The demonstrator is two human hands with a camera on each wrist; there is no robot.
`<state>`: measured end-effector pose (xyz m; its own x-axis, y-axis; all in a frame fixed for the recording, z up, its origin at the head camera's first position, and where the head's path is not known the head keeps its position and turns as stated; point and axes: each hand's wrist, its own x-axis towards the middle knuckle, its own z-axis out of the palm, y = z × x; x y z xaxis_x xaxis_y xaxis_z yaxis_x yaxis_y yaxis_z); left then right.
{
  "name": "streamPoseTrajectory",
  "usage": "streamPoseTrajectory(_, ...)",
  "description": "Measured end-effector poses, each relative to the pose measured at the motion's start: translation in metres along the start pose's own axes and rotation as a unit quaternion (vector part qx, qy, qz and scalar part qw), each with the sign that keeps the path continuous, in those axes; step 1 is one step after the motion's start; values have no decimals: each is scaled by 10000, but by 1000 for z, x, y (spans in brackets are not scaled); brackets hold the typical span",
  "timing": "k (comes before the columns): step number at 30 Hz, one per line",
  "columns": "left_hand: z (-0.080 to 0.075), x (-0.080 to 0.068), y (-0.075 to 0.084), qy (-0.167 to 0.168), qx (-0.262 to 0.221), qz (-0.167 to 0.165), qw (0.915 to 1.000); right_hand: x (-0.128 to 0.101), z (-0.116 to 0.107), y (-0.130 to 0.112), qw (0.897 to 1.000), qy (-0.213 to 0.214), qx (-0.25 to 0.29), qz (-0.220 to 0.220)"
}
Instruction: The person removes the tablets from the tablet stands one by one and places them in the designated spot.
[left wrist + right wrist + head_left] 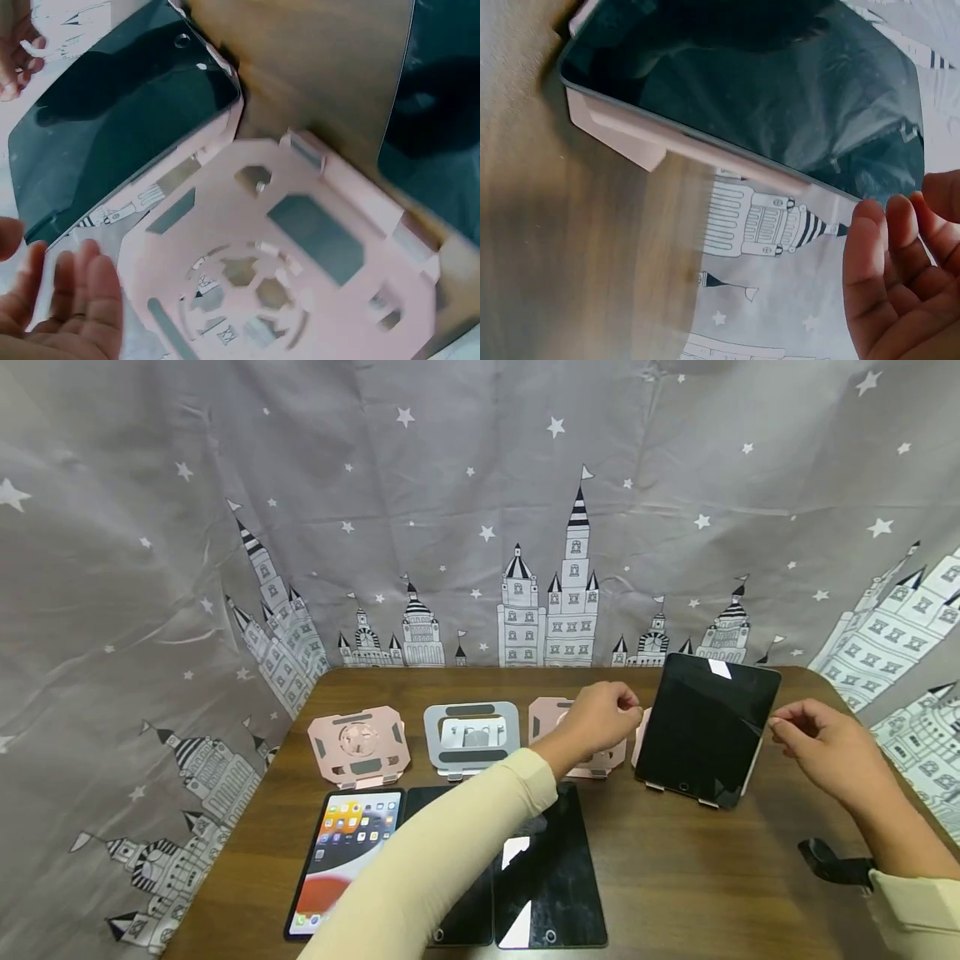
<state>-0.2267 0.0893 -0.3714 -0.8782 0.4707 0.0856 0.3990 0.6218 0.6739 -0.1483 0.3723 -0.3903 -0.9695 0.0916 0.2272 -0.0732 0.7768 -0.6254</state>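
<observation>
pink stand, dark tablet — hands open

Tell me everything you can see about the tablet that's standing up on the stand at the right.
The tablet is a thin dark slab with a black, switched-off glass screen that mirrors a ceiling light near its top edge. It leans back, propped upright on a pink stand whose small lips catch its lower edge, home button down. It stands at the right end of the row on the wooden table. The left hand and right hand flank it; neither visibly grips it.
</observation>
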Motion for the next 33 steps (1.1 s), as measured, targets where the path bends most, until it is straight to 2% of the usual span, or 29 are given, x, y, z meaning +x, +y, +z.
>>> streamPoseTrajectory(3,0,12,8,133,127,213,9996,6,-5,3,9996,118,263,-7)
streamPoseTrajectory(8,11,24,10,272,142,230,9993,10,-3,6,9986,216,474,117)
streamPoseTrajectory(12,20,31,13,495,112,54,9987,14,-1,4,9979,255,545,226)
streamPoseTrajectory(17,27,37,24,752,-257,-540,9954,18,3,9,9960,260,817,259)
streamPoseTrajectory(21,32,40,30,726,-317,-944,9924,18,6,14,9957,200,849,327)
streamPoseTrajectory(27,36,43,28,554,-397,-1059,9920,18,12,14,9948,206,934,359)
streamPoseTrajectory(33,40,42,24,879,-597,-967,9896,17,14,14,9939,296,992,391)
